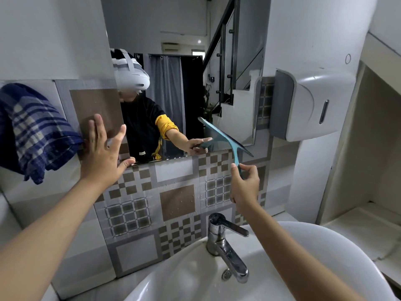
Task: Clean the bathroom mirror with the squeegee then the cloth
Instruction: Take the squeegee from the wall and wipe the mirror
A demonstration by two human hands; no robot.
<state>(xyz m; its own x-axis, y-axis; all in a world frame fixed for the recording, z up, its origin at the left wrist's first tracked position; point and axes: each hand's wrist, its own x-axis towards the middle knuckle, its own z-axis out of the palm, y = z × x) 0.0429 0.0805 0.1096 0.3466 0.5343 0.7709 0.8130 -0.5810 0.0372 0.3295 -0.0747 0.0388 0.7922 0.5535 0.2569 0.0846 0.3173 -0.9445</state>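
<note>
The bathroom mirror (173, 35) hangs on the wall above the sink. My right hand (244, 185) grips the handle of a teal squeegee (225, 137), whose blade lies slanted against the mirror's lower right part. My left hand (104, 153) is spread flat on the tiled wall at the mirror's lower left corner, thumb touching the mirror's bottom edge. A blue and white checked cloth (36, 131) hangs at the far left, just beside my left hand's fingers.
A white sink (325, 246) with a chrome tap (225, 242) sits below my arms. A white wall dispenser (308, 105) is mounted right of the mirror. Patterned grey and brown tiles (178, 200) cover the wall under the mirror.
</note>
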